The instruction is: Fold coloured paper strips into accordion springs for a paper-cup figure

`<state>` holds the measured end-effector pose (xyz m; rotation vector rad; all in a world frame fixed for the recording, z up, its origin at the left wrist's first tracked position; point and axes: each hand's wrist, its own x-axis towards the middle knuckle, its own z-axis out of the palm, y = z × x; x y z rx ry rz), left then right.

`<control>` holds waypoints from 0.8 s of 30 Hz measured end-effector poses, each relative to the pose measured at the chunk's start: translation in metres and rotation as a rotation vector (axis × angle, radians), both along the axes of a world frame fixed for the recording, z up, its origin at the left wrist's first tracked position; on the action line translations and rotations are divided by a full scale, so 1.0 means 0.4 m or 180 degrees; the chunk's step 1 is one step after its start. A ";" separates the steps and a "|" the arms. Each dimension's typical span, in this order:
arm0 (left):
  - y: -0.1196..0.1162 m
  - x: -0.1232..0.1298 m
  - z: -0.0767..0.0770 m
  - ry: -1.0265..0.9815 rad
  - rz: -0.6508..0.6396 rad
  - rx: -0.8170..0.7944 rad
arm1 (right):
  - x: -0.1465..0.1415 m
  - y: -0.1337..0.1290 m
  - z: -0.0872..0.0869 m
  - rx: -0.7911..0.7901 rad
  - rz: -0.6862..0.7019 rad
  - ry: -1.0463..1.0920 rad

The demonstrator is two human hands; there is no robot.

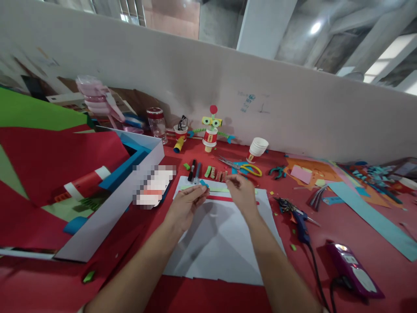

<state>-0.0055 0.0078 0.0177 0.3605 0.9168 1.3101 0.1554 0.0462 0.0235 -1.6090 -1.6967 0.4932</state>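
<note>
My left hand (189,201) pinches a small blue paper piece (204,183) between thumb and fingertips, above a large white sheet (224,248). My right hand (241,191) is closed, its fingertips together beside the folded red paper springs (219,175). Whether those fingers hold or touch one of the springs cannot be made out. Green accordion-folded springs (208,172) stand just to the left of the red ones. Under both hands, a pale green strip (216,189) and a red strip (224,199) lie across the top of the sheet.
A paper-cup robot figure (210,137) stands by the wall, near stacked paper cups (257,148). Yellow-handled scissors (249,168), markers (192,170) and a phone (154,187) surround the sheet. At right lie a hot glue gun (302,226) and a purple device (355,269); an open box (110,208) fills the left.
</note>
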 end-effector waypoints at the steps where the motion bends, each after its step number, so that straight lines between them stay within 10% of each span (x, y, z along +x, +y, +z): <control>1: 0.004 -0.004 -0.001 -0.0137 0.0000 -0.0074 | 0.025 0.037 0.007 -0.0177 -0.0079 -0.0970; 10: 0.017 -0.028 -0.005 -0.0829 0.0024 0.0140 | 0.169 0.246 0.007 -0.1113 -0.0037 -0.2496; 24: 0.028 -0.037 -0.005 -0.0854 0.0307 0.0125 | 0.130 0.185 0.121 -0.0610 0.0019 -0.3118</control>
